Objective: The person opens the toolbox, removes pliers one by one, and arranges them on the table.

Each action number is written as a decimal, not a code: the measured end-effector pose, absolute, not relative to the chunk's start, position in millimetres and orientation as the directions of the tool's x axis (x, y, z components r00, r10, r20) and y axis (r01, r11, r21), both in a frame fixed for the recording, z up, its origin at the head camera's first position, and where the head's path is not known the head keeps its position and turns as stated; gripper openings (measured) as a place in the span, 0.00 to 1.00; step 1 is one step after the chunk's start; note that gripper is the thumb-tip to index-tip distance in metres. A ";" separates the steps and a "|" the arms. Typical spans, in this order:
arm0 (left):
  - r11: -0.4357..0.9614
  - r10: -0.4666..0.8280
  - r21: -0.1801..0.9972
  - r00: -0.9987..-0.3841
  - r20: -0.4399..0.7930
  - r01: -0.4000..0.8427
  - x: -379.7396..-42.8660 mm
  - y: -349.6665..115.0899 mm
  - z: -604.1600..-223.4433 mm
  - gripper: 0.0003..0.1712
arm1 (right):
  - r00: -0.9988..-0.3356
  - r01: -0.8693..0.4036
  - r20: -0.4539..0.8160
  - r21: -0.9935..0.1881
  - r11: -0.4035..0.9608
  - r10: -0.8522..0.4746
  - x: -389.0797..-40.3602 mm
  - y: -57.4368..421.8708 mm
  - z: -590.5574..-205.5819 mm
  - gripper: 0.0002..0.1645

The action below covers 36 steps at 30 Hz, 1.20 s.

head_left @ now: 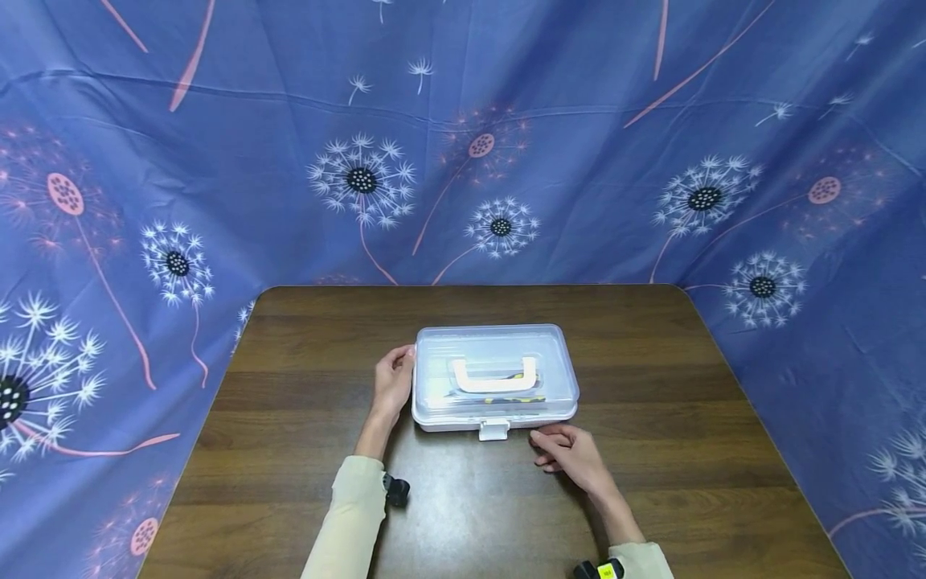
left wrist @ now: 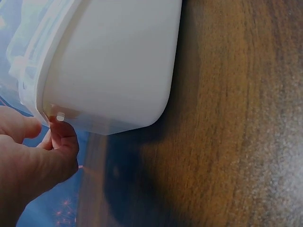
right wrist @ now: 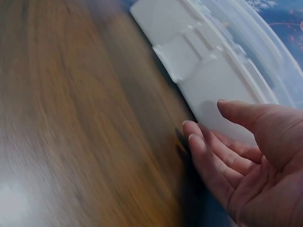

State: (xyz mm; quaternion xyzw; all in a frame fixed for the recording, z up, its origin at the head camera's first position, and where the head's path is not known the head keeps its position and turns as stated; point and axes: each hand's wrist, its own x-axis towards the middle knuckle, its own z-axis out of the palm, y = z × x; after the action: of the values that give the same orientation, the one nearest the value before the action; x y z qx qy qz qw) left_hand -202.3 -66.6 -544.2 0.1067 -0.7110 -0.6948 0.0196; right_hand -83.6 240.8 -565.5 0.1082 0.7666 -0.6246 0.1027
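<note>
A storage box (head_left: 434, 378) with a white base, clear lid and white carrying handle (head_left: 495, 384) stands on the table, its lid down. Through the lid some yellow and dark items show, too blurred to name. From the front edge a white latch flap (head_left: 494, 430) sticks out. My left hand (head_left: 393, 382) holds the box's left end, with curled fingers against the wall below the rim and the thumb beside the lid edge. Near the front right corner is my right hand (head_left: 574, 454), its fingers loosely bent and nothing in its grasp. Whether its fingertips touch the box I cannot tell.
The brown wooden table (head_left: 289, 482) extends around the box on all sides. Behind it and along both sides hangs a blue cloth (head_left: 579, 161) with a dandelion print. Dark wrist devices (head_left: 395, 490) sit at both sleeves.
</note>
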 end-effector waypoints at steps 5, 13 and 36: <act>0.005 -0.187 0.993 -0.975 -0.117 -0.120 -202.8 -67.0 -545.6 0.19 | -0.948 0.310 -0.278 -0.919 0.243 0.158 -81.8 255.5 -558.0 0.19; 0.012 -0.187 0.993 -0.976 -0.112 -0.116 -203.9 -65.2 -548.1 0.19 | -0.967 0.215 -0.148 -0.910 0.355 0.205 -79.7 268.8 -549.9 0.33; -0.063 -0.158 0.990 -0.978 -0.137 -0.129 -199.2 -67.0 -547.0 0.21 | -0.953 0.003 0.161 -0.843 0.538 0.258 -83.3 262.1 -546.4 0.41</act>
State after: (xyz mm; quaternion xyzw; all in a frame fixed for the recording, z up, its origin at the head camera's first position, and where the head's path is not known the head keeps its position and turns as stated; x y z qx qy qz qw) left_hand -199.2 -67.0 -547.0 0.1049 -0.6846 -0.7213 0.0103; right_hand -83.3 262.1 -546.4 0.0753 0.8665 -0.4748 -0.1343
